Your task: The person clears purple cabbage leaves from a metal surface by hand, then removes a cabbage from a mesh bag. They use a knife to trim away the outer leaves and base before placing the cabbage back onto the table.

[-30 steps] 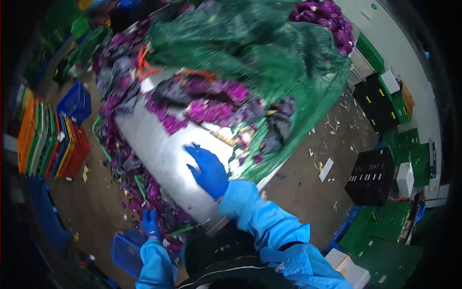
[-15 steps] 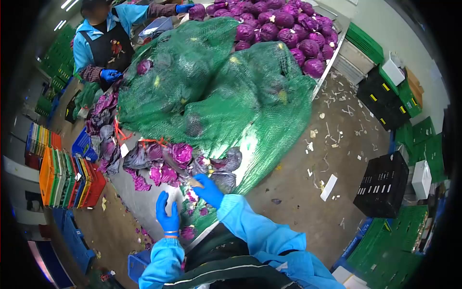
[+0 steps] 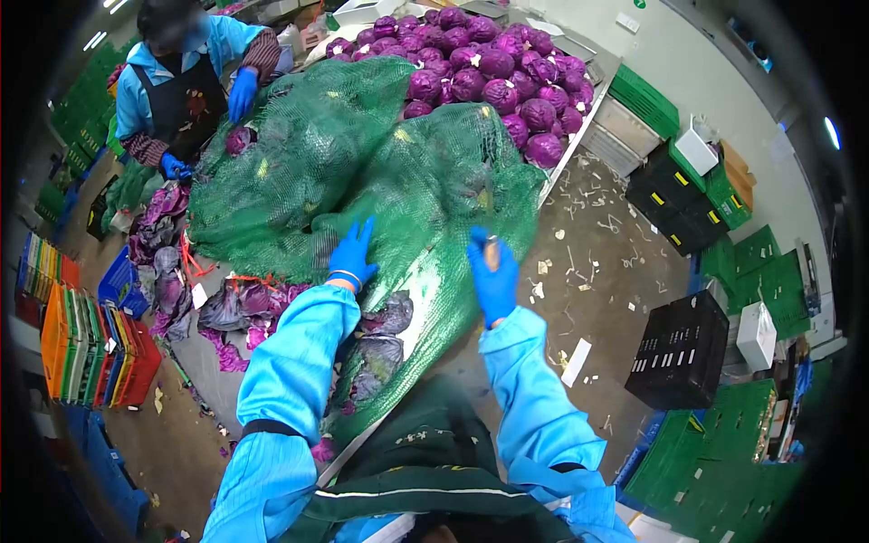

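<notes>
My left hand (image 3: 351,261), in a blue glove, reaches over the green net sack (image 3: 362,136) with its fingers stretched out and apart, right at the mesh. To the right, my gloved right hand (image 3: 494,285) is raised near the table's edge, its fingers wrapped round the wooden handle of a knife (image 3: 491,253); the blade does not show. Red cabbages are visible through the mesh. Loose dark outer leaves (image 3: 376,357) lie under my left forearm, and more purple leaf scraps (image 3: 240,308) are on the metal table (image 3: 201,353).
A heap of red cabbages (image 3: 498,63) covers the table's far end. Across the sack stands a person (image 3: 186,90) in blue gloves. Colourful stacked crates (image 3: 100,344) are at left, black crates (image 3: 679,348) at right. Scraps litter the floor (image 3: 579,244).
My left hand has moved forward onto the sack. My right hand has swung away from the leaves, rightward, with the knife. The cabbage head near my hands is out of sight; the view has shifted.
</notes>
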{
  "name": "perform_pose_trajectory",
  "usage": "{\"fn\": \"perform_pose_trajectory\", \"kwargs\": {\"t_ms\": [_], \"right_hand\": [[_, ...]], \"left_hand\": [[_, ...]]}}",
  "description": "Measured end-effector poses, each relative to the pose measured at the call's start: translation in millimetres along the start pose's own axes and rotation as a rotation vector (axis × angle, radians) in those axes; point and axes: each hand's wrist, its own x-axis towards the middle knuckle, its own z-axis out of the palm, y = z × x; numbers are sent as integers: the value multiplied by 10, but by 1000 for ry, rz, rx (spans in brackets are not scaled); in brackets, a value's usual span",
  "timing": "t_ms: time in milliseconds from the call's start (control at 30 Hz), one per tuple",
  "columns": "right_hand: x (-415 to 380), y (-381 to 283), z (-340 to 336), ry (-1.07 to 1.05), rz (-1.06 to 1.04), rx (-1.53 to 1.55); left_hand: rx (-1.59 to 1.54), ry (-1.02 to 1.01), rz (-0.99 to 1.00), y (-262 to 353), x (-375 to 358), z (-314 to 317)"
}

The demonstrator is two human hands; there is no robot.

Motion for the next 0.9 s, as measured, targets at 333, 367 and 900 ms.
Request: {"fn": "perform_pose_trajectory", "kwargs": {"t_ms": [333,367,900], "right_hand": [[3138,815,107,111,-252,-390],[3283,766,154,16,-158,-501],[2677,-669,689,-602,573,970]], "left_hand": [[-789,246,-309,-242,-675,-281],[-871,315,-390,-196,-815,-480],[-704,817,-544,346,-2183,-2262]]}}
